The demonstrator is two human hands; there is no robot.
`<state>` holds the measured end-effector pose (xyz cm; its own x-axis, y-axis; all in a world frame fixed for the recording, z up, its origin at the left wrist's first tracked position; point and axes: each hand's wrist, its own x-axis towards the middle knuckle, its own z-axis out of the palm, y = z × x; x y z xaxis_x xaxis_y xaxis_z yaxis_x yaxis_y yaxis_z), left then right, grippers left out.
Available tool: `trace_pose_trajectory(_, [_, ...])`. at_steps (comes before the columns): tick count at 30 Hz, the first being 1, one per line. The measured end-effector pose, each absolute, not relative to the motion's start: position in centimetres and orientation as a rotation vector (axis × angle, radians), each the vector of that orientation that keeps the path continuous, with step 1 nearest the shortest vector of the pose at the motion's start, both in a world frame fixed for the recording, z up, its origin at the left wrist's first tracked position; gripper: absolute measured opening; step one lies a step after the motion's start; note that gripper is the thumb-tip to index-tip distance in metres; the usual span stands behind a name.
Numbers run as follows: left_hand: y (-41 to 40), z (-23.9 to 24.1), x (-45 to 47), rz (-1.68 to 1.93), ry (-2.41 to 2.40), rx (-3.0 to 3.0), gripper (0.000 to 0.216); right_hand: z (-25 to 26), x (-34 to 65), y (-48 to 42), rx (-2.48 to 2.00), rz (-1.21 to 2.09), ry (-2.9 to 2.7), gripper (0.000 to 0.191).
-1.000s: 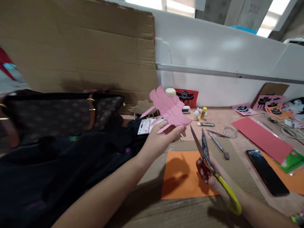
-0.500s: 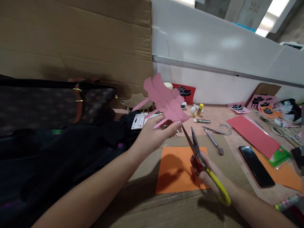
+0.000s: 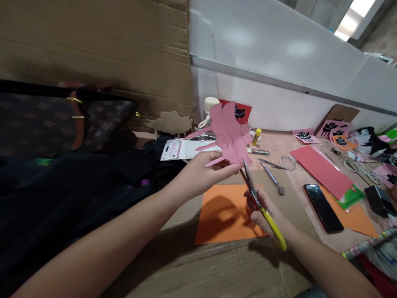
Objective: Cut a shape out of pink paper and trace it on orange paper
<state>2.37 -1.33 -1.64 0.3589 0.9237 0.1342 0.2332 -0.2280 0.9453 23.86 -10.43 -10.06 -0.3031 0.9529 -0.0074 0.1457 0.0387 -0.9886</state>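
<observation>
My left hand (image 3: pixel 203 176) pinches a pink paper cutout (image 3: pixel 230 134) with scalloped edges, held up above the table. My right hand (image 3: pixel 266 215) grips yellow-handled scissors (image 3: pixel 259 200). Their blades are nearly closed, with the tips at the lower edge of the pink cutout, right beside my left fingertips. Below both hands an orange paper sheet (image 3: pixel 221 217) lies flat on brown cardboard.
A dark patterned bag (image 3: pixel 62 124) and black cloth fill the left. A phone (image 3: pixel 322 203), red paper (image 3: pixel 319 169), a glue stick (image 3: pixel 256 136), a metal tool (image 3: pixel 271 178) and small pink and orange cutouts (image 3: pixel 336 130) lie to the right. Cardboard and a white wall stand behind.
The scissors have come up from below and closed onto the lower edge of the pink cutout. My left hand has turned the cutout more upright. The view has shifted left.
</observation>
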Motion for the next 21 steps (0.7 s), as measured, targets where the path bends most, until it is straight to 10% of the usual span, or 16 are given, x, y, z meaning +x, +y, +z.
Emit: trace_pose_trajectory(21, [-1.7, -2.0, 3.6, 1.011, 0.910, 1.652, 0.015, -9.9, 24.0, -10.5, -1.133, 1.329, -1.486, 0.060])
